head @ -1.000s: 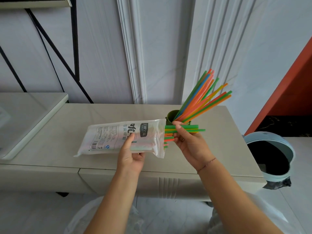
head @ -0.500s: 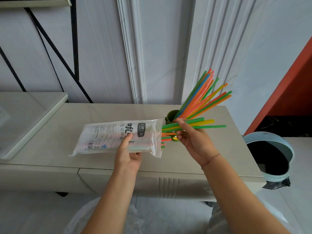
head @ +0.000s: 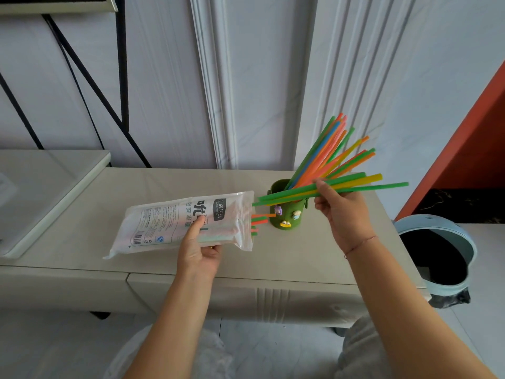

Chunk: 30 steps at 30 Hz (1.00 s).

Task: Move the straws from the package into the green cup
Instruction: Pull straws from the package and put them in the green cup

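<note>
Head view, the only one. My right hand point(head: 345, 214) pinches a small bundle, the held straws point(head: 363, 182). I count two green and one yellow, with the fingers curled over them near mid-length. Their long axis runs almost level, left to right, rising slightly rightward. The left tips sit just clear of the mouth of the package point(head: 169, 222). The bundle crosses in front of the green cup point(head: 287, 214), whose opening lies just behind its left half.

Judgement: the coming move turns on swinging that axis upright, left tips down into the opening. The right hand is much the nearer.

My left hand point(head: 199, 250) grips the package from beneath, thumb on top, its mouth facing the cup. The package is thin, glossy, crinkled film with a printed label. Leftover straws point(head: 259, 221), orange and green, poke from its mouth.

The cup is matte and cylindrical, with small moulded figures on the front. It stands on the pale, smooth worktop point(head: 164, 187). The standing straws point(head: 325, 154) fan up and to the right: slim, smooth plastic tubes.

Risk, as I judge it: the incoming tips could snag the fan or tip the cup.
</note>
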Tool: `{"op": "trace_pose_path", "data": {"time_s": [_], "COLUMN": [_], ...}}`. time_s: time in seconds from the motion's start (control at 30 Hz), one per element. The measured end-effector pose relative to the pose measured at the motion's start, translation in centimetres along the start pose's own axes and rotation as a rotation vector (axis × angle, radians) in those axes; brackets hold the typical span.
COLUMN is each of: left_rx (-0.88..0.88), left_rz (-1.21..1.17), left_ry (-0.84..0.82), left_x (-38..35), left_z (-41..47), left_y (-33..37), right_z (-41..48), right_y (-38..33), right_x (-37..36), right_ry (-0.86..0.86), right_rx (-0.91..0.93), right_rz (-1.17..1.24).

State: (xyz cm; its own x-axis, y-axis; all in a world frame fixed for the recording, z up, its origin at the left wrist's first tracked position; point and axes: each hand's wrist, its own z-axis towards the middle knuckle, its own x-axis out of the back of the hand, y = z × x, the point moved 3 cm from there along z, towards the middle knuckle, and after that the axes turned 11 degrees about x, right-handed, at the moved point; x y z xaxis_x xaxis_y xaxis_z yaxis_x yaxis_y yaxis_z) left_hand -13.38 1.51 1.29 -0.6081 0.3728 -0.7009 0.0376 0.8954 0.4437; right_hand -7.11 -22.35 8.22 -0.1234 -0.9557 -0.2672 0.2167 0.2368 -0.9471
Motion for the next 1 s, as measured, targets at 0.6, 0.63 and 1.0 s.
{"op": "trace_pose_path", "data": {"time_s": [0.6, 0.63, 1.0], "left_rx": [0.017, 0.018, 0.025], "left_rz": [0.011, 0.011, 0.020], "left_ry": [0.007, 0.009, -0.007], "left_x": [-0.9, -0.8, -0.5], "left_z": [-0.6, -0.6, -0.6], "left_y": [-0.5, -0.5, -0.7], "right_z": [2.6, 2.5, 1.7], "right_y": [-2.6, -2.3, 1.1], "right_x": [2.0, 1.8, 0.0], "right_ry": [0.092, 0.076, -0.182], "right_rx": [0.128, 0.128, 0.042], "right_rz": [-0.478, -0.512, -0.659]}}
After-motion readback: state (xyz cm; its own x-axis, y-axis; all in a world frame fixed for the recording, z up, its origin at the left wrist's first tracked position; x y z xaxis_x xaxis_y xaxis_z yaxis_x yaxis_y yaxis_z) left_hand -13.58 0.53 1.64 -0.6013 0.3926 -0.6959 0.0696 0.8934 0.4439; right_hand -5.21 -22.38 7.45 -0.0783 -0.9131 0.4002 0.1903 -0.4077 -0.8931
